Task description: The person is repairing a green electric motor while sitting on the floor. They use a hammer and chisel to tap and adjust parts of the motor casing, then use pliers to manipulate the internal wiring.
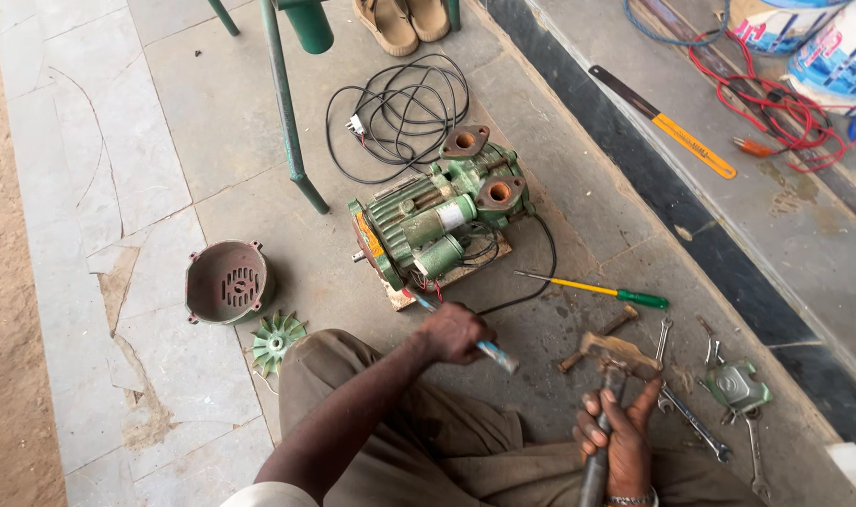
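Observation:
A green electric water pump motor (437, 225) lies on a small board on the stone floor, its black cable (400, 113) coiled behind it. My left hand (454, 333) grips a blue-handled chisel-like tool (496, 356) whose tip rests against the pump's near edge. My right hand (620, 443) grips the metal handle of a hammer (619, 361), its head raised just above the floor to the right of the pump.
A reddish fan cover (227, 282) and a green plastic fan (276, 341) lie at left. A yellow-green screwdriver (597, 290), spanners (695, 422), a small green cover (738, 387) lie at right. A green metal frame leg (285, 113), sandals, a hacksaw (667, 127) and red wire sit farther back.

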